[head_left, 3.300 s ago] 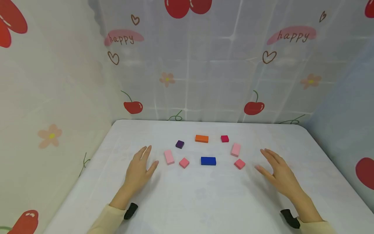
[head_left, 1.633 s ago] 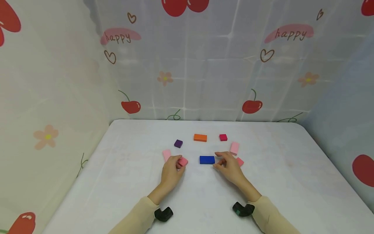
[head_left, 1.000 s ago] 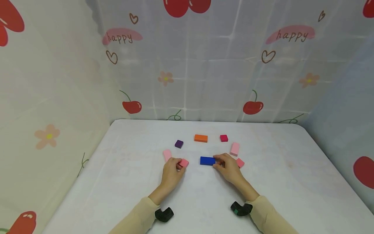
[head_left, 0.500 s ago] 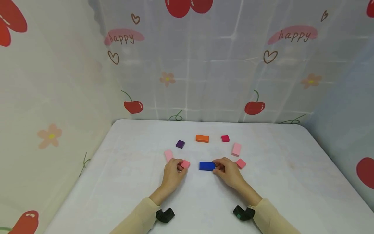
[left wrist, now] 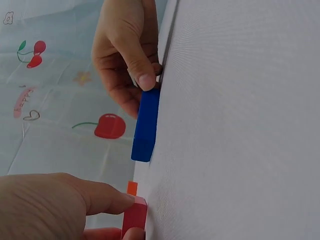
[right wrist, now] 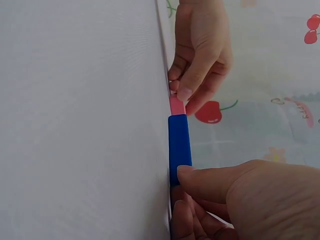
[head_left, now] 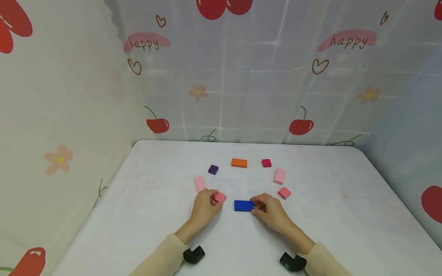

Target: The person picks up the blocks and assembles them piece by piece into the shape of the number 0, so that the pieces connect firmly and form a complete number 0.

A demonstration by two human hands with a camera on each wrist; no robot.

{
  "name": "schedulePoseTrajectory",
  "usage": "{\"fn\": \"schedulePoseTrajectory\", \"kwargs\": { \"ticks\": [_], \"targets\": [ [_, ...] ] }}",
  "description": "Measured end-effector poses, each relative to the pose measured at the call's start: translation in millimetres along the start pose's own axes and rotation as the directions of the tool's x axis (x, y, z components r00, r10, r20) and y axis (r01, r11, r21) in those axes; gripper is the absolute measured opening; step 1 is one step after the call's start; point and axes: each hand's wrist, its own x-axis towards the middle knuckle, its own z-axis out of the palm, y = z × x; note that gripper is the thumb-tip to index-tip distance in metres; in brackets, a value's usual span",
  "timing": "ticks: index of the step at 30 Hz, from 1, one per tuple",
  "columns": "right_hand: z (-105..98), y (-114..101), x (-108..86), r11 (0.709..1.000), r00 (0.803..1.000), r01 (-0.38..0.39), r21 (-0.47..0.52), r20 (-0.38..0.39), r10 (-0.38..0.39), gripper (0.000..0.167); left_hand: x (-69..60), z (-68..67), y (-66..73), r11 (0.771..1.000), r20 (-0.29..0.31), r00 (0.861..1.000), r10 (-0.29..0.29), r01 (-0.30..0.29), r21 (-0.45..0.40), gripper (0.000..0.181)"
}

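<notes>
- From my remote seat, I saw the left hand (head_left: 203, 209) reach in from the lower left, its back turned up and its wrist angled toward the middle of the bench (head_left: 241, 241).
- Its fingers were pinching a coral block (head_left: 220, 197), which poked out past the fingertips on the inner side.
- The right hand (head_left: 271, 211) came in from the lower right, a bit closer to the wearer, and pointed up and inward with its knuckles bent.
- Its fingers gripped the right end of the blue block (head_left: 243, 206), thumb on the near side; most of the block's length stuck out toward the left hand.
- I had the blue block between the two hands, slightly nearer the wearer than the coral block and apart from it; I couldn't make out whether it was lifted off the bench.
- A pale pink block (head_left: 200, 183) lay just beyond the left hand, partly covered by it.
- Past the right hand I counted a second coral block (head_left: 284, 193) and a second pale pink block (head_left: 279, 176).
- Farther back lay a purple block (head_left: 213, 169), an orange block (head_left: 239, 163) and a crimson block (head_left: 266, 163).
</notes>
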Motion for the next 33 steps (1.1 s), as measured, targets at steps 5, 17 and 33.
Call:
{"fn": "schedulePoseTrajectory", "kwargs": {
  "ticks": [5, 17, 33],
  "targets": [
    [-0.4, -2.5, -5.9, 1.0, 0.999, 0.026, 0.003, 0.019, -0.026, 0.028, -3.5, -2.3, 2.7, 1.0, 0.038, 0.999, -0.011, 0.011, 0.001, 0.025],
    [-2.9, -9.9, -19.1, 0.999, 0.998, 0.032, 0.015, 0.05, -0.033, 0.027, -17.1, -10.3, 7.7, 0.999, 0.137, 0.99, -0.032, 0.036, -0.025, 0.025],
    [0.6, -11.3, -26.7, 0.996, 0.995, 0.062, 0.061, 0.076, -0.066, 0.025, -30.3, -16.4, 12.7, 0.997, 0.171, 0.985, 0.002, 0.012, -0.078, 0.024]
  ]
}}
